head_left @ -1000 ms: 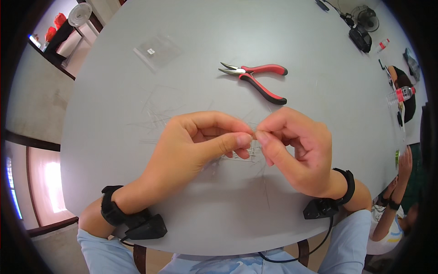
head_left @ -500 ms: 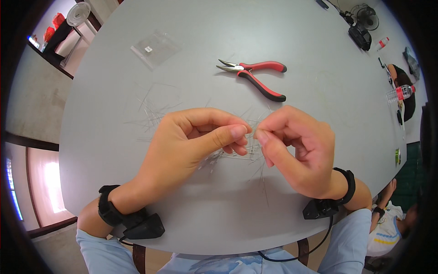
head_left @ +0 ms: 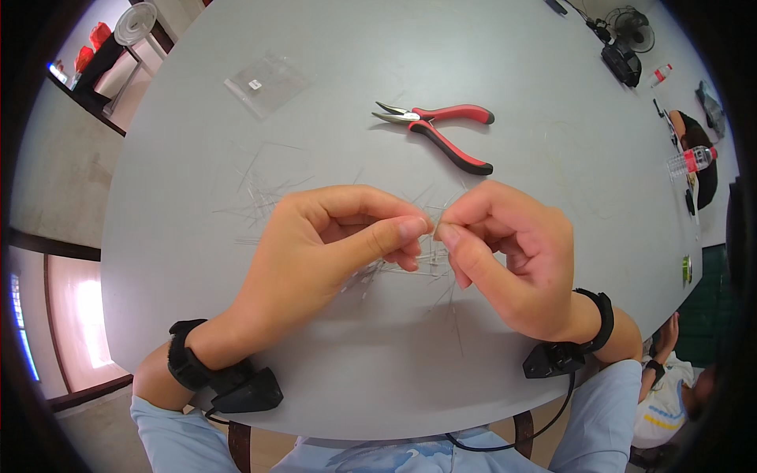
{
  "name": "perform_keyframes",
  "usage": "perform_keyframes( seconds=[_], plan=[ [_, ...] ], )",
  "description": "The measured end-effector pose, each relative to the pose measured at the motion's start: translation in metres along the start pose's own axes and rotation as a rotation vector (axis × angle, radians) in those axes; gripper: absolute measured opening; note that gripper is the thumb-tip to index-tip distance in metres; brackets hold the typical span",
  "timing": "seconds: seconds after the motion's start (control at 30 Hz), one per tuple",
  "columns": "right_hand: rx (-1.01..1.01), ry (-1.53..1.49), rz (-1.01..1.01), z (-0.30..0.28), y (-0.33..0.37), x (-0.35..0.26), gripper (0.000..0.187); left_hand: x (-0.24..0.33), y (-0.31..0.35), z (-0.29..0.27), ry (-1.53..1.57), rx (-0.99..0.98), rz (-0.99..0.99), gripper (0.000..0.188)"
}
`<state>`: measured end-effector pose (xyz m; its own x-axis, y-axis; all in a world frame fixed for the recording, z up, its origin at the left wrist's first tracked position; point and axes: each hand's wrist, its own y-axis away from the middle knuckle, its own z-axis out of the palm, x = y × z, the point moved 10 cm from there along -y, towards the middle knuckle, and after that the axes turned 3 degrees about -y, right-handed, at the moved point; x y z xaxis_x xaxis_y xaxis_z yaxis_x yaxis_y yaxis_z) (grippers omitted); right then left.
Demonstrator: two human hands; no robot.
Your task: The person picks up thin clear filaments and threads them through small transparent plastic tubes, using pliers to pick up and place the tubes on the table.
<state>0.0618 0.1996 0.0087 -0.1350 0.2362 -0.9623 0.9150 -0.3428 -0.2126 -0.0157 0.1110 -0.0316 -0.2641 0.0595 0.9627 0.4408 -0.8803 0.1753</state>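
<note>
My left hand (head_left: 307,252) and my right hand (head_left: 524,264) meet fingertip to fingertip above the middle of the table. Thumb and forefinger are pinched on each side. Whatever they grip is too thin and too covered to make out. Beneath and around the hands lie many fine, silvery wire-like pins (head_left: 256,193), scattered in a loose heap; my left hand hides part of it. Beyond the fingertips rest bent-nose pliers (head_left: 461,114) with red and black handles, jaws apart and pointing left.
A clear zip bag (head_left: 272,85) with a small white label lies at the far left of the grey table (head_left: 339,47). At the far right are a black fan (head_left: 635,31), a black case (head_left: 620,65) and plastic bottles (head_left: 694,160). Another person (head_left: 666,398) sits at the right.
Both hands hold nearly the same pose; the right fingertips have shifted slightly left, toward the left ones. The pliers and bag stay put.
</note>
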Motion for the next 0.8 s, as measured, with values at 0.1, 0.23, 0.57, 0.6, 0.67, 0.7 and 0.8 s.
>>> perform_keyframes(
  seconds=[0.1, 0.23, 0.57, 0.6, 0.67, 0.7, 0.8],
  plan=[
    [-0.02, -0.025, 0.019, 0.001, 0.0, 0.002, 0.006, 0.007, 0.0, 0.001, -0.103, -0.004, 0.029, 0.015],
    [-0.031, -0.066, 0.046, 0.003, -0.002, 0.003, 0.005, 0.013, 0.002, 0.0, -0.238, 0.011, 0.079, 0.011],
    [-0.07, -0.067, 0.061, 0.005, -0.002, 0.003, 0.008, 0.04, 0.011, 0.005, -0.553, 0.045, 0.444, 0.008],
    [-0.071, -0.065, 0.061, 0.005, -0.002, 0.003, 0.008, 0.041, 0.011, 0.004, -0.551, 0.046, 0.446, 0.008],
    [-0.057, -0.096, 0.079, 0.004, -0.003, 0.002, 0.008, 0.046, 0.014, 0.007, -0.616, 0.052, 0.509, 0.008],
    [-0.058, -0.095, 0.079, 0.004, -0.003, 0.002, 0.008, 0.046, 0.014, 0.007, -0.615, 0.053, 0.509, 0.008],
    [-0.046, -0.093, 0.066, 0.003, -0.003, 0.002, 0.009, 0.048, 0.015, 0.007, -0.621, 0.069, 0.529, 0.008]
  ],
)
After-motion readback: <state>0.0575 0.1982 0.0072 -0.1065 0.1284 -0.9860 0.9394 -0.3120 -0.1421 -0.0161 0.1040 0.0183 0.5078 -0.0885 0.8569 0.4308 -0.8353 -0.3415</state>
